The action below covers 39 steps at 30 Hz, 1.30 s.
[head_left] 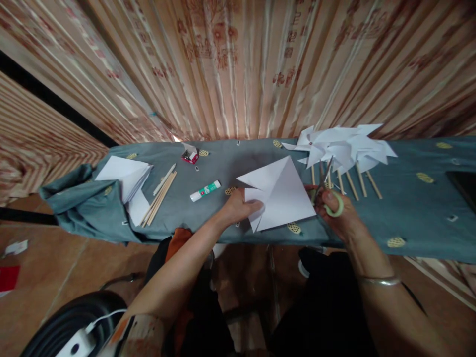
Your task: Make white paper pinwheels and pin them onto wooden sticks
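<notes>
A white paper square (284,198) with slits cut in from its corners is held up over the cloth-covered table. My left hand (241,206) pinches its left side, thumb on top and fingers hidden beneath. In my right hand (340,215) is a pair of scissors (336,204) with pale green handles; the blades point up and away, beside the paper's right corner. Whether the blades touch the paper I cannot tell. Just beyond the scissors lie several white paper pinwheels (340,148) on wooden sticks, overlapping one another.
On the table (409,198), a glue stick (205,191) lies left of my left hand. Further left are wooden sticks (159,198), a pen (164,179) and stacked white paper (124,176). A small red box (190,154) stands behind them. A dark flat object (463,186) sits far right. Curtains (238,69) hang behind.
</notes>
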Motion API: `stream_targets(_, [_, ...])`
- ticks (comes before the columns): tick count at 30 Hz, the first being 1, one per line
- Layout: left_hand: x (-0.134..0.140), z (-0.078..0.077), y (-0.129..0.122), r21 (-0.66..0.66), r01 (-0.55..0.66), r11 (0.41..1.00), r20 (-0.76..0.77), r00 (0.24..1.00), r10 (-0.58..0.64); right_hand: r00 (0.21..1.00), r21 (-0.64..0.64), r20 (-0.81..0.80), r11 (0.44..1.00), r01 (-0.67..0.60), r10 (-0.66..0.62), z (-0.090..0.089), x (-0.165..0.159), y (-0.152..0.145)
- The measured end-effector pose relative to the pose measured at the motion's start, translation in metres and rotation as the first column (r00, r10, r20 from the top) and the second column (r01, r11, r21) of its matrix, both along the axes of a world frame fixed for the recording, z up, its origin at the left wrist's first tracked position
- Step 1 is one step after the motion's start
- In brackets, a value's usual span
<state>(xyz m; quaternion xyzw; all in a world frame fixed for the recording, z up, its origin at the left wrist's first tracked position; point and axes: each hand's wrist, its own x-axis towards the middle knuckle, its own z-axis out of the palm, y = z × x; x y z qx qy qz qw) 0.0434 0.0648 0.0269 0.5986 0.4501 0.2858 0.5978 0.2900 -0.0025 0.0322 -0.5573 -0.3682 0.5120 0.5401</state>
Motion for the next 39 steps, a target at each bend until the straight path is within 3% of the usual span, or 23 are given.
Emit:
stream_targets(2, [0.0,0.001,-0.002,-0.009,0.097,0.995,0.002,0.995,-0.097,1.0,-0.029,0.023,1.0,-0.007,0.008,-0.001,-0.003,0.002])
stream_targets(5, [-0.001,0.006,-0.002,-0.028,0.12,0.992,0.049,0.992,-0.118,1.0,-0.117,-0.013,0.993,-0.025,0.024,-0.001,-0.008,0.002])
stream_targets(9, [-0.003,0.017,0.001,-0.163,0.063,0.985,0.252,0.968,-0.02,0.989,-0.138,-0.121,0.988,0.071,-0.088,-0.004,-0.018,0.005])
stream_targets(13, [0.003,0.023,-0.001,-0.299,0.11,0.948,0.546,0.834,0.075,0.918,-0.067,-0.278,0.959,0.276,-0.283,-0.009,-0.03,0.011])
stream_targets(17, [0.021,0.02,-0.012,-0.353,0.135,0.926,0.594,0.797,0.11,0.903,0.023,-0.318,0.95,0.312,-0.289,-0.01,-0.047,0.017])
stream_targets(20, [0.035,0.016,-0.018,-0.372,0.028,0.928,0.56,0.804,0.2,0.922,0.065,-0.274,0.951,0.303,-0.275,-0.011,-0.059,0.02])
stream_targets(25, [0.044,0.01,-0.012,-0.349,-0.287,0.892,0.501,0.747,0.437,0.955,0.04,-0.161,0.965,0.258,-0.249,-0.01,-0.066,0.019])
stream_targets(28, [0.037,0.011,0.0,-0.289,-0.389,0.875,0.506,0.714,0.484,0.986,0.019,-0.088,0.99,0.142,-0.14,-0.007,-0.063,0.01])
stream_targets(31, [0.026,0.016,0.01,-0.225,-0.45,0.864,0.522,0.693,0.497,0.998,-0.038,-0.001,0.997,-0.063,0.063,-0.007,-0.061,-0.005])
stream_targets(35, [0.013,0.023,0.018,-0.201,-0.497,0.844,0.505,0.686,0.524,0.937,-0.111,0.009,0.932,-0.346,0.349,-0.012,-0.061,-0.021])
stream_targets(39, [0.011,0.023,0.016,-0.19,-0.429,0.883,0.502,0.731,0.463,0.878,-0.132,-0.025,0.869,-0.476,0.477,-0.016,-0.062,-0.028])
